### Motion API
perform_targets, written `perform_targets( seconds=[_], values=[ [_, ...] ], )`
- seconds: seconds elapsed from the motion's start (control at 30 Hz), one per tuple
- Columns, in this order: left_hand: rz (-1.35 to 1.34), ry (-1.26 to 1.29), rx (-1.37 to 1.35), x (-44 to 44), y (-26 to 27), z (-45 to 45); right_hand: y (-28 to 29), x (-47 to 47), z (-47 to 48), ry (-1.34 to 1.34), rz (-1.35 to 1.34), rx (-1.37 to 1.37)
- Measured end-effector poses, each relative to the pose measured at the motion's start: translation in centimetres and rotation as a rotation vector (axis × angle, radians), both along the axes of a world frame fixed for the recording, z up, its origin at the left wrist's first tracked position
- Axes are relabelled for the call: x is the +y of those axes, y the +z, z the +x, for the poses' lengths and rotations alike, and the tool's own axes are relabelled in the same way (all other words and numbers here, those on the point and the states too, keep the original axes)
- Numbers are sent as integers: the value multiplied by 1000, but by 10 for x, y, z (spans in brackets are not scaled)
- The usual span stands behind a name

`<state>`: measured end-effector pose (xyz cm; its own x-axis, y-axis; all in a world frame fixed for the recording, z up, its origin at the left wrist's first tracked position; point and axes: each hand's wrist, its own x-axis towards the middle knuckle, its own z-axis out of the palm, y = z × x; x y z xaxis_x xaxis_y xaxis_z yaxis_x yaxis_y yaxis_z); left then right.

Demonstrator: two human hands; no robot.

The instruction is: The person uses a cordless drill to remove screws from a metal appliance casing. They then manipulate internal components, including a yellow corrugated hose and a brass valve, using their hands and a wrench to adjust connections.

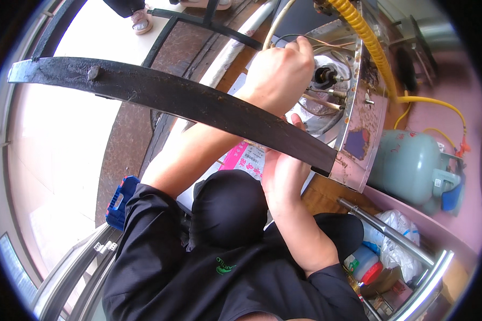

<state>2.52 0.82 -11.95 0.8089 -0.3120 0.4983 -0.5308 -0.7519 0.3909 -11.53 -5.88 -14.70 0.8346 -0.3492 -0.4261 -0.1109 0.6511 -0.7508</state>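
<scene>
My left hand [281,76] is curled at the opening of a rusty sheet-metal appliance housing [355,132]. Its fingers are turned away, so whatever lies in them is hidden. Close to its right are a black round fitting [325,76] and thin metal tubes [319,102] with nuts. Lower down, my right hand [285,170] reaches up beneath a curved black metal bar [184,98], its palm partly showing. The bar covers much of its fingers, though one fingertip shows above it. Beneath the hands lies a pink and white printed sheet [247,156].
A yellow corrugated hose [363,36] runs down beside the housing. Right of it lies a green gas cylinder [405,164] with a yellow hose [434,104]. Steel tubes [389,232] and a plastic bag [399,244] lie lower right. A blue case [121,202] stands left; another person's foot [141,23] shows above.
</scene>
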Motion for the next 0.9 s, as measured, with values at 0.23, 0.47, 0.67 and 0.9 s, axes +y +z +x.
perform_targets(
  seconds=[0.23, 0.47, 0.67, 0.9],
  values=[
    [-3, -87, 138, -3, 3, 17, -7, -1, 22, -96, 1, -11],
    [-33, -100, 120, -5, -4, 23, -17, 3, 26, -97, -114, -45],
    [-40, -145, 162, -4, -5, 28, -16, 3, 34, -134, -188, -4],
    [-84, -222, 293, -7, -4, 28, -24, -7, 44, -227, -183, 34]
  ],
)
